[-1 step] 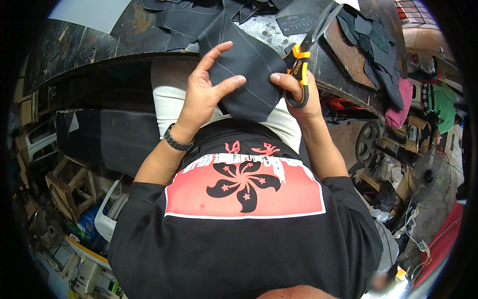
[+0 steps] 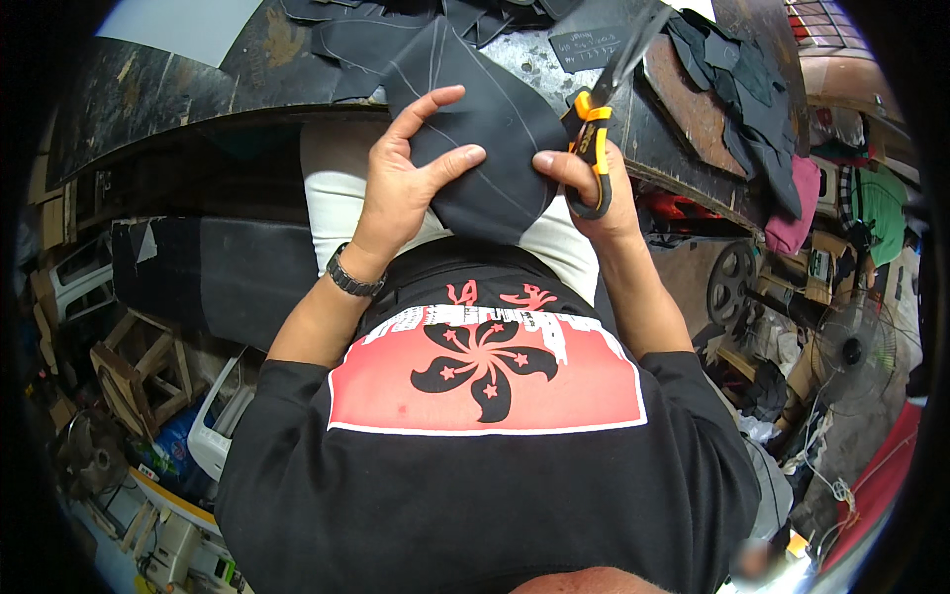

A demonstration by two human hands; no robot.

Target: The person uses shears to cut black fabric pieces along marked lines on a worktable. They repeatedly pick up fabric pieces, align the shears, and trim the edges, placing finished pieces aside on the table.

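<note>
Between both hands, a dark fabric piece bears pale chalk lines; left hand pinches it, right hand grips scissors.

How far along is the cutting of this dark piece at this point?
Done: pale lines are already marked on the dark sheet, and many cut dark pieces lie on the bench. In hand: the left hand holds the sheet, and the right hand grips orange-handled scissors at its right edge. Left: the marked lines across the sheet look uncut.
</note>
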